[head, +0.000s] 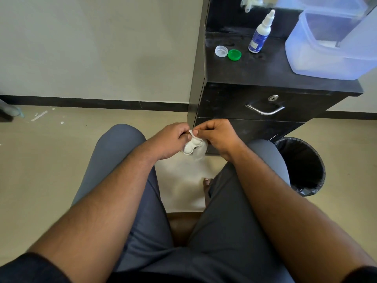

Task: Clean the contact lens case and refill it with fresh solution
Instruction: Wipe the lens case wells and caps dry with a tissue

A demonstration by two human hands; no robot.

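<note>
White lens case [188, 147], caps off.

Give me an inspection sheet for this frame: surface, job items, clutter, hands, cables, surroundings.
Surface: black cabinet top, smudged, above a drawer with a metal handle.
Job's things: white lens case held over the lap with a tissue; clear cap and green cap off, lying on the cabinet top; solution bottle upright beside them.
Clutter: large clear plastic container on the cabinet top.
Hands: left hand grips the case; right hand pinches the tissue at it.
Cables: nothing seen.
Surroundings: lined black bin by the right knee; white scraps on the floor near the wall.
</note>
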